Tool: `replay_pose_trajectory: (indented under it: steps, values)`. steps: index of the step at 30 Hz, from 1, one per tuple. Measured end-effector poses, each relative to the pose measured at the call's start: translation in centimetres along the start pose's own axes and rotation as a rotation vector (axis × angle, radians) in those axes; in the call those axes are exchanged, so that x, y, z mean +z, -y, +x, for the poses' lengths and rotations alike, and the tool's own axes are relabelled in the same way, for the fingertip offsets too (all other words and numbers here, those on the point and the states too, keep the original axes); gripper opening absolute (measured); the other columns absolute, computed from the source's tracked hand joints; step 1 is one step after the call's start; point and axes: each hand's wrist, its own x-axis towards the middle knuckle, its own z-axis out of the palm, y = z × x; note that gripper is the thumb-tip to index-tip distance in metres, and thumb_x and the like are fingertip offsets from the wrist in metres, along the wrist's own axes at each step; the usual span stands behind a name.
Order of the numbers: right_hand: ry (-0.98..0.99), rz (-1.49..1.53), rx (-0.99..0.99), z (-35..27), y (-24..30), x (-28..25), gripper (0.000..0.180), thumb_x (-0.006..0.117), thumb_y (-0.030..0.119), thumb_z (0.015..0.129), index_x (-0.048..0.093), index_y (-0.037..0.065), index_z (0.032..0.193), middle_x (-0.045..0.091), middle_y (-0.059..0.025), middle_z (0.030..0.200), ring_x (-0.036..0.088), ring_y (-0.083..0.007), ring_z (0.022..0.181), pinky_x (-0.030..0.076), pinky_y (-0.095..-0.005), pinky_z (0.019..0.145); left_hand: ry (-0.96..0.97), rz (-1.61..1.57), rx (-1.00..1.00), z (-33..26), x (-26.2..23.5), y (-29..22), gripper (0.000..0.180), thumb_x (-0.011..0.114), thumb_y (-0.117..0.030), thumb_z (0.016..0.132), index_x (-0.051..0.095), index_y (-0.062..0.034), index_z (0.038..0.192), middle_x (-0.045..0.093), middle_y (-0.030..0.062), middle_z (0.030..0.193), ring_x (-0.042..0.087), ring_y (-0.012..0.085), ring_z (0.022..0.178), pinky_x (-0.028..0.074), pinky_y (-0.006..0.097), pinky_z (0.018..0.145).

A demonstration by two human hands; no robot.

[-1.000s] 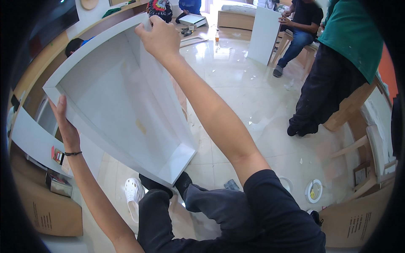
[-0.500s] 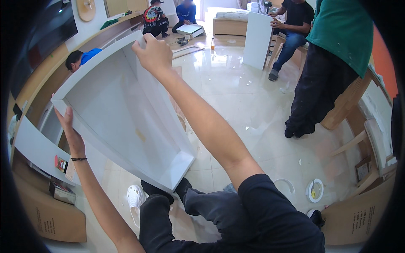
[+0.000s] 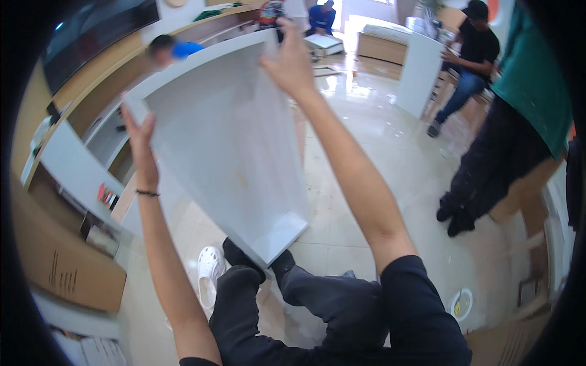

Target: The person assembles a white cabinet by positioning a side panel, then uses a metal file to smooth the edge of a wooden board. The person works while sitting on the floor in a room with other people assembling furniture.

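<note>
While both hands, left hand (image 3: 141,137) and right hand (image 3: 292,66), grip white panel (image 3: 229,146) edges: mid-lift, tilted; next probably needs steady lowering.

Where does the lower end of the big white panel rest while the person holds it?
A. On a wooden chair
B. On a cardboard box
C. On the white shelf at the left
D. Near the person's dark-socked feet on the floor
D: the white panel comes down to the dark-socked feet on the tiled floor, while the left hand and right hand grip its upper edges.
</note>
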Motion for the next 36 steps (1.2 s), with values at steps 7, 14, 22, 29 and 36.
replay_pose_trajectory:
  steps: [7,14,22,29,36]
  values:
    - [0.165,-0.219,-0.271,2.1,1.7,-0.6,0.035,0.071,0.017,0.082,0.065,0.014,0.116,0.062,-0.0110,0.117,0.056,-0.0351,0.113,0.048,-0.0452,0.096,0.015,0.006,-0.068,-0.8,1.6,-3.3,0.092,0.065,-0.038,0.090,0.011,-0.0155,0.160,0.032,0.0179,0.152,0.037,0.0269,0.139,0.028,0.037,0.116]
    - [0.131,-0.306,-0.509,2.2,3.8,-2.0,0.029,0.073,0.020,0.085,0.067,0.015,0.113,0.064,-0.0066,0.112,0.060,-0.0284,0.109,0.047,-0.0442,0.097,0.005,0.034,-0.075,-0.6,1.6,-3.0,0.103,0.070,-0.047,0.083,0.009,-0.0161,0.160,0.034,0.0205,0.149,0.040,0.0326,0.137,0.036,0.041,0.113]
    - [0.277,-0.071,-0.556,1.6,9.1,0.1,0.026,0.072,0.021,0.088,0.066,0.015,0.112,0.064,-0.0050,0.107,0.062,-0.0248,0.104,0.049,-0.0412,0.093,0.012,0.032,-0.100,-0.4,1.7,-3.2,0.111,0.071,-0.055,0.078,0.008,-0.0157,0.160,0.021,0.0221,0.159,0.027,0.0357,0.147,0.029,0.044,0.117]
    - [0.312,-0.017,-0.621,1.2,12.9,1.2,0.025,0.072,0.019,0.090,0.066,0.012,0.113,0.063,-0.0051,0.110,0.063,-0.0262,0.103,0.052,-0.0383,0.091,0.023,0.012,-0.102,-0.5,1.2,-3.0,0.112,0.072,-0.054,0.078,0.008,-0.0135,0.160,0.022,0.0233,0.158,0.028,0.0359,0.146,0.029,0.044,0.117]
    - [0.186,0.070,-0.748,2.1,13.0,0.0,0.019,0.060,0.020,0.092,0.062,0.008,0.107,0.064,-0.0169,0.086,0.065,-0.0394,0.084,0.052,-0.0455,0.076,0.016,0.073,-0.050,-0.4,1.4,-2.8,0.114,0.074,-0.054,0.078,0.009,-0.0075,0.159,0.029,0.0252,0.154,0.034,0.0345,0.142,0.033,0.042,0.114]
